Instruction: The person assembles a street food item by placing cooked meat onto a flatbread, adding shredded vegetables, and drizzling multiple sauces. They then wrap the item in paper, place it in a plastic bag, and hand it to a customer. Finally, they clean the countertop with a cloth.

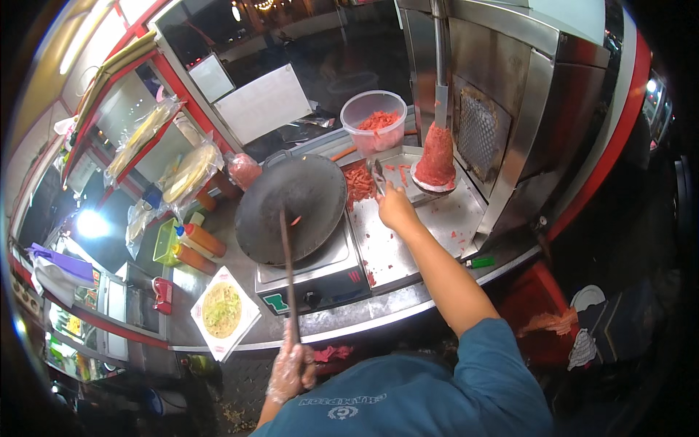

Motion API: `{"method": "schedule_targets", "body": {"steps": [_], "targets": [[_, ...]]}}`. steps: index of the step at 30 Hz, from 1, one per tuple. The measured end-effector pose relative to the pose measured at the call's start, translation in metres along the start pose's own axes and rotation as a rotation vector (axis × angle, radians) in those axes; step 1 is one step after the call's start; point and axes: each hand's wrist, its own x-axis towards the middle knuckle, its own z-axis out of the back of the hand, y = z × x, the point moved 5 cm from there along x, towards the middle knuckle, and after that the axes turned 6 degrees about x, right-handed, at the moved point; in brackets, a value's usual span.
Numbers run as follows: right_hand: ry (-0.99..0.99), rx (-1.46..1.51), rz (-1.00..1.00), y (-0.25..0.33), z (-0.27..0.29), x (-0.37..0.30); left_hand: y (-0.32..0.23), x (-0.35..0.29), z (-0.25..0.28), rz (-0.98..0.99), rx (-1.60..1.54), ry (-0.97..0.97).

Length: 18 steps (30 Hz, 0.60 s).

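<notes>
My left hand [291, 371], in a clear plastic glove, is closed round the lower end of a long-handled spatula [288, 269]. The spatula's far end rests over a black round pan [320, 193] on a stove, beside a small scrap of meat. My bare right hand [397, 209] grips metal tongs [376, 175]. Their jaws are at a heap of shredded reddish meat [358, 182] on the metal tray [408, 247]. Right of the tongs, a cone of reddish meat [437, 160] stands on an upright spit in front of a grill burner.
A clear tub [373, 124] of shredded meat stands behind the tray. Left of the stove lies a flatbread [222, 309] topped with shredded greens, on white paper. Sauce bottles [200, 240], a green basket [166, 242] and bagged flatbreads [193, 171] are farther left. A green lighter [479, 263] lies near the counter's edge.
</notes>
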Motion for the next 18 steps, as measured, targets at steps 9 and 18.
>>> {"method": "schedule_targets", "body": {"steps": [9,18], "targets": [[-0.229,0.564,0.248,-0.02,0.091,-0.144,-0.006,0.129,-0.116,-0.099,0.142,0.256],[-0.201,0.576,0.206,-0.025,0.112,-0.209,0.01,0.23,-0.19,0.053,0.041,0.285]]}}
